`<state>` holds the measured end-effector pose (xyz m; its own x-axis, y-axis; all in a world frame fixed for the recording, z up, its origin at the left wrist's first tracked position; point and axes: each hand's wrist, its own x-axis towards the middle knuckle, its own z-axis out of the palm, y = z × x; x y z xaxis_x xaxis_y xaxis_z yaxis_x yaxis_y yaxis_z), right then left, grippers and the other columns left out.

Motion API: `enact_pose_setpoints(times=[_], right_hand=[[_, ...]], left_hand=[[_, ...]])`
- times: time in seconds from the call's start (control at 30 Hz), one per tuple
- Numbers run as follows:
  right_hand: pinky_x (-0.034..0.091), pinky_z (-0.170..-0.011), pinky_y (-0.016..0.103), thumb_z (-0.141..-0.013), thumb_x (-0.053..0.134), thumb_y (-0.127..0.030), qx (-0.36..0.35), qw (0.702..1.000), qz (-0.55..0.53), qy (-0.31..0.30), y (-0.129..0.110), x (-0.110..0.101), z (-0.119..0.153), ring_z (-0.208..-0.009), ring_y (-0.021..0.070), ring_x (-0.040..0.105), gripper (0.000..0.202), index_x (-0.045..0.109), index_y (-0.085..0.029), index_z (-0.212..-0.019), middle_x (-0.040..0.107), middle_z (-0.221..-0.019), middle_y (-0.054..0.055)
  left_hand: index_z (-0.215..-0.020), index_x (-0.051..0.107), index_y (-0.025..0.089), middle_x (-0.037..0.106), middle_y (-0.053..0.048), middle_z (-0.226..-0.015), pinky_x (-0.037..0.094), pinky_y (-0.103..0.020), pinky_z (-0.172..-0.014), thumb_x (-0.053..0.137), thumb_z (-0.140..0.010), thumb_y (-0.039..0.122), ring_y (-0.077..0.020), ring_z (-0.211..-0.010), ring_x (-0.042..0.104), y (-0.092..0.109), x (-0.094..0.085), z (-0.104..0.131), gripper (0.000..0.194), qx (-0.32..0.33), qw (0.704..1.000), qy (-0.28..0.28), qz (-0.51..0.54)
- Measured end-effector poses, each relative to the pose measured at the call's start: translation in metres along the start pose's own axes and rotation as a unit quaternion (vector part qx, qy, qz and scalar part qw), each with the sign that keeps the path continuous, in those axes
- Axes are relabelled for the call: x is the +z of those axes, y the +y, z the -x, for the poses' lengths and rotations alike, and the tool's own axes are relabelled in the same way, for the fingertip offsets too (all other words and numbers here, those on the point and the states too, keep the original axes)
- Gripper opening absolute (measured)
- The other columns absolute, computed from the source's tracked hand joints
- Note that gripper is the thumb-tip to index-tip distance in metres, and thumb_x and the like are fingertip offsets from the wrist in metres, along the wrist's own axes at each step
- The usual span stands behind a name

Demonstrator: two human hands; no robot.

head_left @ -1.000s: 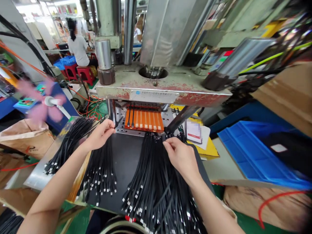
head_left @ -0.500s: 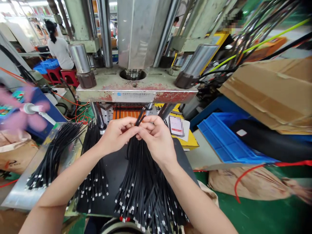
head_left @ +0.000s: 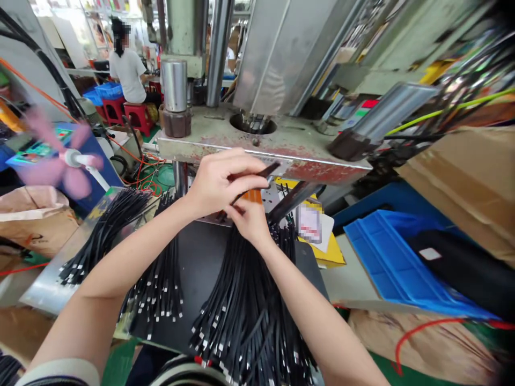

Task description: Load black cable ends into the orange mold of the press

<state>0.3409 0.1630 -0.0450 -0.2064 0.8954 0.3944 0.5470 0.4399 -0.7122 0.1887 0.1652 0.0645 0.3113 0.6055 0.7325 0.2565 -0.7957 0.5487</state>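
My left hand is raised before the press's metal plate, its fingers closed on a black cable that slants up to the right. Just below it, my right hand has its fingers pinched together near the cable's lower part; what they hold is hidden. Under my hands, a large bundle of black cables with silvery ends fans out over a black mat. Partly behind my left forearm lies another cable bundle. An orange block shows behind my fingers.
The press plate spans the middle. A third cable bundle lies on a metal sheet at left, near a pink fan. At right are a blue crate and a cardboard box. A person sits far back.
My left hand has risen and moved away from the right hand, raising a cable. The right hand has shifted slightly right in view. The camera view has turned, moving the press to the right.
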Motion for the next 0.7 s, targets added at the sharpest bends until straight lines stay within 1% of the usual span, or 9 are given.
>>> enact_pose_setpoints(times=[0.07, 0.13, 0.17, 0.23, 0.33, 0.43, 0.5, 0.6, 0.7], right_hand=[[0.044, -0.064, 0.026, -0.086, 0.060, -0.031, 0.022, 0.999, 0.001, 0.043, 0.014, 0.002, -0.028, -0.062, 0.0177, 0.059, 0.021, 0.072, -0.015, -0.080, 0.067, -0.067, 0.002], [0.043, -0.063, 0.024, -0.085, 0.060, -0.027, 0.052, 0.997, -0.024, 0.049, 0.025, 0.004, -0.051, -0.065, 0.0172, 0.061, 0.019, 0.072, -0.014, -0.079, 0.069, -0.070, 0.002], [0.043, -0.063, 0.024, -0.085, 0.060, -0.026, 0.069, 0.996, -0.035, 0.036, 0.029, 0.005, -0.059, -0.066, 0.0168, 0.061, 0.018, 0.072, -0.014, -0.079, 0.069, -0.070, 0.002], [0.043, -0.063, 0.023, -0.087, 0.061, -0.024, 0.096, 0.995, -0.032, 0.005, 0.033, 0.006, -0.071, -0.065, 0.0162, 0.062, 0.018, 0.071, -0.014, -0.075, 0.068, -0.066, 0.001], [0.045, -0.069, 0.024, -0.090, 0.060, -0.021, 0.099, 0.994, 0.020, -0.035, 0.032, 0.004, -0.075, -0.069, 0.0167, 0.066, 0.021, 0.070, -0.016, -0.072, 0.070, -0.066, 0.001], [0.047, -0.078, 0.026, -0.090, 0.061, -0.017, 0.088, 0.993, 0.063, -0.040, 0.028, 0.001, -0.073, -0.079, 0.0181, 0.069, 0.015, 0.074, -0.017, -0.082, 0.074, -0.079, 0.003], [0.047, -0.084, 0.027, -0.088, 0.064, -0.014, 0.071, 0.994, 0.077, -0.032, 0.028, 0.002, -0.072, -0.085, 0.0186, 0.069, 0.013, 0.075, -0.019, -0.092, 0.075, -0.088, 0.003], [0.046, -0.090, 0.028, -0.086, 0.066, -0.012, 0.053, 0.993, 0.104, -0.032, 0.030, 0.004, -0.076, -0.094, 0.0198, 0.068, 0.016, 0.076, -0.019, -0.096, 0.075, -0.096, 0.004], [0.045, -0.094, 0.031, -0.090, 0.062, -0.015, 0.090, 0.982, 0.165, 0.000, 0.032, 0.005, -0.078, -0.105, 0.0232, 0.064, 0.018, 0.074, -0.018, -0.103, 0.072, -0.108, 0.008]], left_hand=[[-0.097, 0.067, 0.020, 0.067, -0.004, -0.094, 0.053, -0.028, -0.071, 0.068, -0.088, 0.044, -0.0169, -0.085, 0.065, -0.013, 0.002, 0.010, 0.026, 0.018, 0.999, 0.001, -0.030], [-0.108, 0.062, 0.018, 0.067, -0.006, -0.102, 0.054, -0.028, -0.069, 0.068, -0.088, 0.038, -0.0166, -0.083, 0.065, -0.035, 0.005, 0.028, 0.029, -0.005, 0.998, -0.003, -0.067], [-0.111, 0.060, 0.017, 0.067, -0.008, -0.104, 0.055, -0.029, -0.071, 0.066, -0.089, 0.034, -0.0169, -0.084, 0.066, -0.048, 0.007, 0.039, 0.028, -0.018, 0.995, -0.030, -0.094], [-0.111, 0.060, 0.016, 0.069, -0.010, -0.108, 0.056, -0.035, -0.087, 0.056, -0.094, 0.023, -0.0194, -0.095, 0.068, -0.072, 0.007, 0.059, 0.019, -0.012, 0.979, -0.134, -0.150], [-0.118, 0.062, 0.016, 0.067, -0.012, -0.125, 0.044, -0.046, -0.111, 0.042, -0.097, 0.013, -0.0218, -0.120, 0.062, -0.095, 0.007, 0.081, 0.029, 0.045, 0.940, -0.265, -0.211], [-0.131, 0.057, 0.014, 0.061, -0.014, -0.135, 0.040, -0.046, -0.116, 0.040, -0.098, 0.015, -0.0225, -0.130, 0.055, -0.094, 0.006, 0.090, 0.037, 0.074, 0.913, -0.304, -0.260], [-0.137, 0.053, 0.012, 0.056, -0.016, -0.141, 0.039, -0.046, -0.116, 0.045, -0.099, 0.024, -0.0250, -0.134, 0.051, -0.087, 0.004, 0.090, 0.041, 0.078, 0.899, -0.328, -0.280], [-0.141, 0.051, 0.015, 0.049, -0.015, -0.148, 0.033, -0.049, -0.119, 0.050, -0.098, 0.042, -0.0267, -0.138, 0.046, -0.080, 0.002, 0.079, 0.051, 0.055, 0.884, -0.367, -0.285], [-0.143, 0.048, 0.017, 0.046, -0.013, -0.150, 0.021, -0.054, -0.121, 0.041, -0.100, 0.048, -0.0253, -0.140, 0.044, -0.087, 0.006, 0.058, 0.053, 0.006, 0.874, -0.381, -0.302]])
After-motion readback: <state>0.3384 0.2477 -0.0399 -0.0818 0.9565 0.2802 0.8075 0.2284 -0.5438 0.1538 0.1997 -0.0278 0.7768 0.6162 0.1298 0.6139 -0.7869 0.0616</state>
